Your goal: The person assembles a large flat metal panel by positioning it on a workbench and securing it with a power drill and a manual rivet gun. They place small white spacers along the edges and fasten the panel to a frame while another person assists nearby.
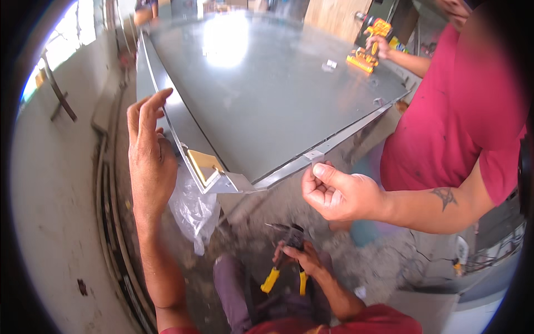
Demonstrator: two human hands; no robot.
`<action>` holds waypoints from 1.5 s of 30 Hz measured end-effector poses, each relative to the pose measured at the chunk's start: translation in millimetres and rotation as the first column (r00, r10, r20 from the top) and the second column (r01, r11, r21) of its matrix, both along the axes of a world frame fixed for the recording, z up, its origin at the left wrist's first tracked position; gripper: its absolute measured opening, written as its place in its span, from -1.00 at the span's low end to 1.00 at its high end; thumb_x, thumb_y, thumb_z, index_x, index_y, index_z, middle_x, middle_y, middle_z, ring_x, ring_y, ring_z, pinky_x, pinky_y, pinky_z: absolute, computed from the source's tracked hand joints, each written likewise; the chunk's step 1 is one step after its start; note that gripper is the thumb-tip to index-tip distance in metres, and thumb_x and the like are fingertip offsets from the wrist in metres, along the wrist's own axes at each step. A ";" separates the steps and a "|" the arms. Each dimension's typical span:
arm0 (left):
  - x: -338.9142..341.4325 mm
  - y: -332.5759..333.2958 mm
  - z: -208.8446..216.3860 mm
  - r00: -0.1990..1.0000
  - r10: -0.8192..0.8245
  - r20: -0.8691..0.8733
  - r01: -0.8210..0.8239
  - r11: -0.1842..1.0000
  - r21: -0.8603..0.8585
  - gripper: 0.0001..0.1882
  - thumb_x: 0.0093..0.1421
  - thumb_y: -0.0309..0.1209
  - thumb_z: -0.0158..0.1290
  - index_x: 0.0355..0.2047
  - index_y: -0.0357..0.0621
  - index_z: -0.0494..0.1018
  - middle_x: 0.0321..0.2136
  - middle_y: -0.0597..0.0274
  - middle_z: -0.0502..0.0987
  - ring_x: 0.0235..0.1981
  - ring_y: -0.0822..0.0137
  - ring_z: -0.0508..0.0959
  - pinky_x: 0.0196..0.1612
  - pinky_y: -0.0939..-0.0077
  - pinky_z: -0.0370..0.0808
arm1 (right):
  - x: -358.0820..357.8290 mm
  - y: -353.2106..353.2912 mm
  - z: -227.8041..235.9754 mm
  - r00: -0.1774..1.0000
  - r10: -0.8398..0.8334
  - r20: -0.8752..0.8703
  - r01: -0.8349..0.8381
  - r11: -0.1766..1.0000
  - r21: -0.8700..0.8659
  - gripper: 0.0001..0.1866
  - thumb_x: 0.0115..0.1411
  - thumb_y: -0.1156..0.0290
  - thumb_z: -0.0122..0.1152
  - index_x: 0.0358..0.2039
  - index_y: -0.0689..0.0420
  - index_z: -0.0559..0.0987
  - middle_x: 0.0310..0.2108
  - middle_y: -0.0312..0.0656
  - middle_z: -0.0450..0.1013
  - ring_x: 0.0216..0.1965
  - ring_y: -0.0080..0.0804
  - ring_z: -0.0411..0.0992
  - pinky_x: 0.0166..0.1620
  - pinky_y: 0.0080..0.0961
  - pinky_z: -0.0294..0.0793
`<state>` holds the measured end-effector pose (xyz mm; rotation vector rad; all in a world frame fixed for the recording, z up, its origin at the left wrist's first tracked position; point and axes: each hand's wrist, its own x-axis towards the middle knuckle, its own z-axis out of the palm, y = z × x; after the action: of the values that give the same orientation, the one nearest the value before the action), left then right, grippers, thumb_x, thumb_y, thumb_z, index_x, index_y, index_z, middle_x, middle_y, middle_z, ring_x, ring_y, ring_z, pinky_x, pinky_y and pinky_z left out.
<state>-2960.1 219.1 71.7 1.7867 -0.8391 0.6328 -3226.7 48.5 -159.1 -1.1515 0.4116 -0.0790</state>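
Note:
My left hand is raised beside the left rim of a large grey metal panel, fingers apart and partly bent, holding nothing. Low in front of my legs, my right hand grips a hand riveter with a black body and yellow handles spread apart. Its thin nose points left. At the panel's near left corner sits a metal corner piece with a yellowish block. A co-worker's hand pinches a small metal bracket at the near edge.
The co-worker in a red shirt stands at the right, also holding a yellow cordless drill over the panel. A clear plastic bag hangs below the corner. Pipes run along the left wall. Another person's arm shows far left.

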 end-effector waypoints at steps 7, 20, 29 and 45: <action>4.4 -3.3 11.3 0.973 0.058 -0.225 -0.053 0.998 0.026 -0.24 -0.07 -0.91 -0.34 0.10 0.00 0.37 0.03 0.12 0.32 -0.08 0.21 0.51 0.02 0.30 0.51 | -20.1 27.1 137.3 0.797 0.484 -0.362 -0.603 0.671 -0.430 -0.50 0.12 0.14 0.29 -0.06 0.24 0.48 -0.40 -0.04 0.52 -0.35 -0.21 0.52 -0.25 -0.27 0.44; 7.4 8.3 42.4 0.721 -0.029 -0.693 0.076 0.996 0.037 -0.29 -0.04 -0.88 -0.32 0.14 -0.11 0.28 -0.07 0.13 0.38 -0.04 0.24 0.49 0.09 0.31 0.46 | -51.3 50.2 397.1 0.612 0.697 -0.373 -0.762 0.392 -0.516 -0.63 0.08 0.17 0.29 -0.18 0.13 0.56 -0.44 0.04 0.53 -0.37 0.03 0.52 -0.28 -0.19 0.48; -34.2 45.8 27.8 0.454 -0.206 -0.867 -0.112 0.952 -0.284 -0.49 0.09 -0.67 -0.17 0.10 -0.25 0.31 -0.13 0.19 0.44 -0.07 0.36 0.47 0.05 0.46 0.41 | -52.1 23.1 421.4 0.806 0.492 -0.330 -0.568 0.481 -0.668 -0.63 0.03 0.24 0.38 -0.20 0.18 0.57 -0.44 -0.07 0.54 -0.44 -0.11 0.54 -0.35 -0.32 0.51; 47.4 70.4 30.8 0.172 -0.377 -0.910 0.529 0.814 -0.238 -0.72 -0.10 -0.68 -0.23 -0.39 -0.30 0.44 -0.49 0.29 0.41 -0.50 0.49 0.41 -0.37 0.61 0.41 | 41.6 55.0 443.6 0.825 0.229 -0.516 -0.522 0.657 -0.543 -0.65 -0.03 0.43 0.35 -0.18 0.15 0.55 -0.38 -0.12 0.54 -0.39 -0.12 0.54 -0.32 -0.33 0.52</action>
<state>-2912.7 289.6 102.4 1.4879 -0.4902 -0.9161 -3185.1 103.4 284.5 -1.9785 0.5131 0.4427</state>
